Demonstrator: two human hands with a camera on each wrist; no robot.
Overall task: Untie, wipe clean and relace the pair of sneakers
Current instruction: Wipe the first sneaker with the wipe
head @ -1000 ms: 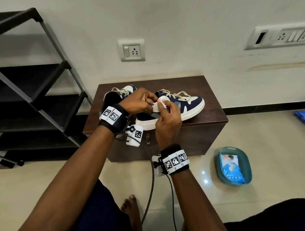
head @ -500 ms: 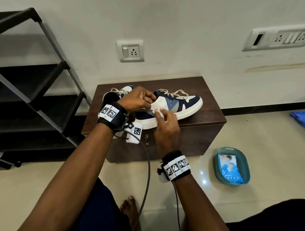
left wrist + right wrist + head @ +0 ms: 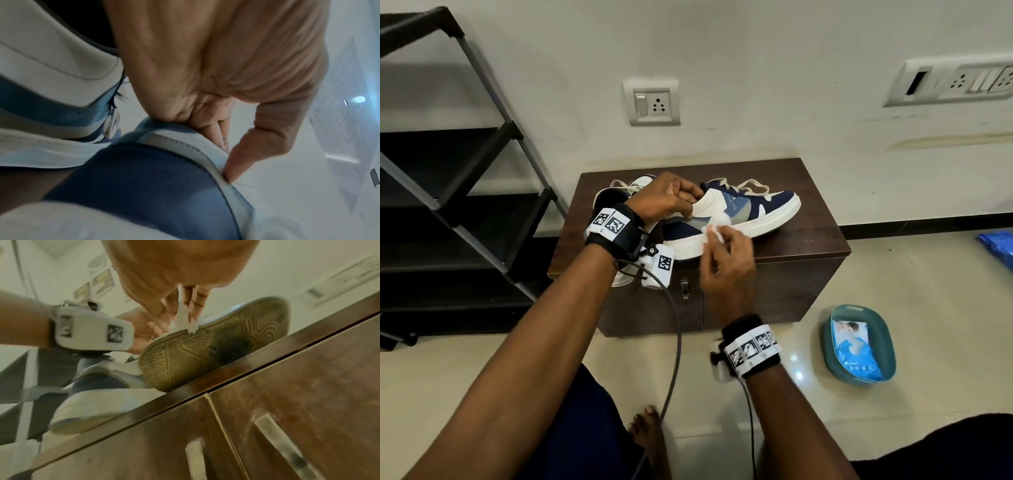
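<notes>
— What stands against the wall?

— A dark brown wooden cabinet (image 3: 808, 246) with metal door handles (image 3: 684, 289), on a glossy cream tiled floor (image 3: 928, 274). A black tiered rack (image 3: 482, 205) stands to its left.

— And the wall itself?

— An off-white wall (image 3: 756, 68), with a switch-and-socket plate (image 3: 652, 102) above the cabinet and a longer socket panel (image 3: 955, 82) further right. A dark skirting strip (image 3: 928, 224) runs along its foot.

Black shelf rack (image 3: 448, 171), wall socket (image 3: 652, 102), teal basin (image 3: 859, 342) holding perhaps a wipes pack (image 3: 854, 353)
</notes>
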